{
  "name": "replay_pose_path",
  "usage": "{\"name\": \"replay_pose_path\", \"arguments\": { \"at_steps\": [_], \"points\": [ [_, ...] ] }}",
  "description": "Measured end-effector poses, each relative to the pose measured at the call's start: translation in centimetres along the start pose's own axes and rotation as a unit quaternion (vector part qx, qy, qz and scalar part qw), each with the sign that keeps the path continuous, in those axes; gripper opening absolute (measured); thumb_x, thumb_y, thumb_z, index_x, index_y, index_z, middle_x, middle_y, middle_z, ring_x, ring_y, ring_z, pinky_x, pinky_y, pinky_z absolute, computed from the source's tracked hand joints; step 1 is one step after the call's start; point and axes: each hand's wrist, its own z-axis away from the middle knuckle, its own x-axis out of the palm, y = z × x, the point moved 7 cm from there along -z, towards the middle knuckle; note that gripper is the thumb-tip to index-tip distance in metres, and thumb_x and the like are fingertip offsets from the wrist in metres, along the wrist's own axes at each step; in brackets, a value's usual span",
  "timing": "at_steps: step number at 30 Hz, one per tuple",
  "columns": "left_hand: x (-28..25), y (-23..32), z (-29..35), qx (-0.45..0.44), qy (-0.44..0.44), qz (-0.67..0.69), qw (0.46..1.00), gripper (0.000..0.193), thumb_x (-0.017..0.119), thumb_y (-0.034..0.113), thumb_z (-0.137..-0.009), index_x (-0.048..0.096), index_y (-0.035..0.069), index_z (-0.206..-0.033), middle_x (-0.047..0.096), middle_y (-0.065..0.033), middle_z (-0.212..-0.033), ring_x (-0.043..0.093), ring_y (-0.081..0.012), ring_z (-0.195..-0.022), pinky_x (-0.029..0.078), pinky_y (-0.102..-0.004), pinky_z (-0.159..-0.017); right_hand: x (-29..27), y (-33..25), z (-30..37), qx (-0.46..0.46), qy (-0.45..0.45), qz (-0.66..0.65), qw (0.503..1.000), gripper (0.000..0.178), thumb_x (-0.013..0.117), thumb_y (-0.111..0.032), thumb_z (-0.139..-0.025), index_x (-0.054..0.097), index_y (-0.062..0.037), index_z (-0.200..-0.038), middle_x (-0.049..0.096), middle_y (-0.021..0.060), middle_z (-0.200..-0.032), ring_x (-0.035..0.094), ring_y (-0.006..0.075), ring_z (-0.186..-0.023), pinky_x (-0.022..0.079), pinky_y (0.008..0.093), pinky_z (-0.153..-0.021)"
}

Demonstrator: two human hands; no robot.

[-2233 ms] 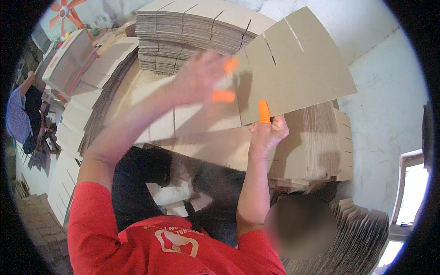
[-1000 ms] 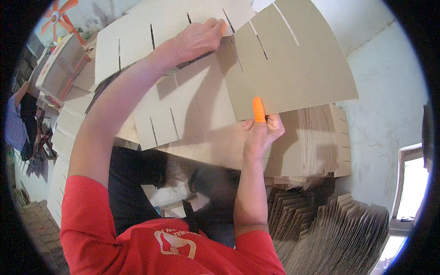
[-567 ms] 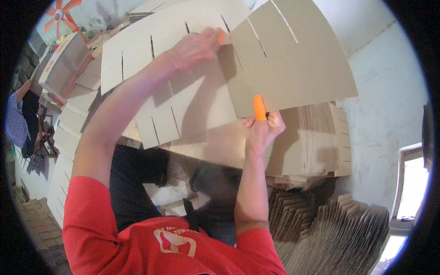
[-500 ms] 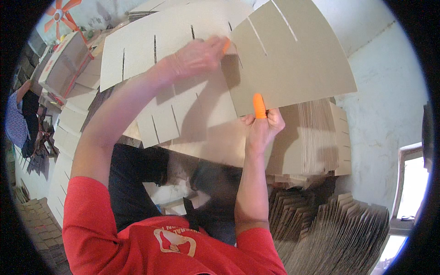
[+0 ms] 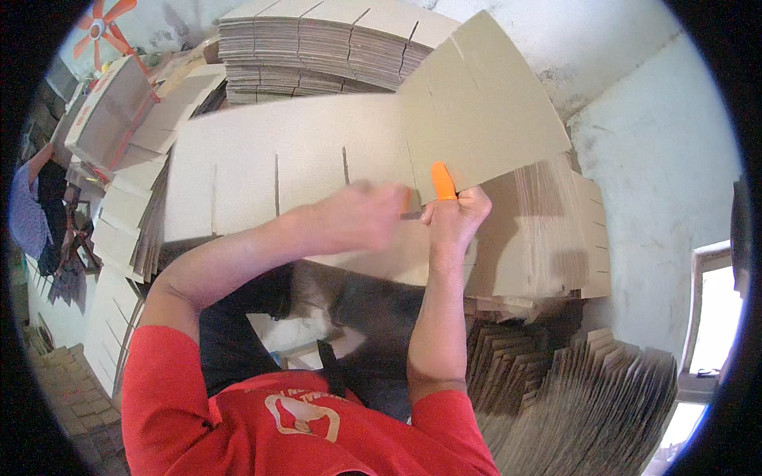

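My right hand (image 5: 458, 216) grips the near corner of a tan cardboard sheet (image 5: 484, 103), its thumb in an orange cover (image 5: 443, 181) pressed on top. The sheet tilts up and away to the right. To its left lies a pale slotted cardboard sheet (image 5: 238, 159), meeting the tan one along a line; whether they are joined I cannot tell. My left hand (image 5: 361, 216) is closed and blurred at the near end of that line, close to my right hand. A bit of orange shows at its fingertips; what it holds is hidden.
A tall stack of slotted cardboard (image 5: 317, 40) stands behind the sheets. More cardboard stands on edge (image 5: 548, 230) beside my right hand, and a large pile (image 5: 587, 397) fills the lower right. At far left are an orange fan (image 5: 97, 30), a white box (image 5: 111, 103) and another person's sleeve (image 5: 25, 206).
My left hand has come down toward me, near my right hand. The pale sheet has dropped nearer, uncovering the stack behind, and the tan sheet has tilted. My right hand keeps its grip.
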Motion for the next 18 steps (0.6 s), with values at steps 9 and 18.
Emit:
{"name": "replay_pose_path", "arguments": {
  "at_steps": [9,18],
  "points": [
    [-0.4,-21.7,-4.8,-0.24,0.218,-0.167,0.931,0.051,0.064,0.03,-0.089,0.051,0.004,-0.131,0.059,-0.0132,-0.125,0.049,-0.0316,-0.125,0.04,-0.0416,-0.102,-0.1,0.0,-0.1,0.058,0.001,-0.011,0.998,0.019,0.051,0.016,-0.076,0.065,0.0033,-0.079,0.057,0.0041,-0.063,0.048,0.0074,-0.04,0.035,0.0241,-0.032],
    [3.7,-26.8,-8.0,-0.21,0.041,-0.162,0.963,0.028,0.065,0.011,-0.076,0.06,0.004,-0.103,0.06,-0.0092,-0.096,0.056,-0.0285,-0.1,0.048,-0.0414,-0.089,-0.4,1.3,0.3,0.114,-0.011,-0.038,0.993,0.024,0.057,0.014,-0.069,0.07,0.0011,-0.085,0.055,-0.0032,-0.058,0.049,0.0057,-0.047,0.041,0.0261,-0.04]
  ]
}}
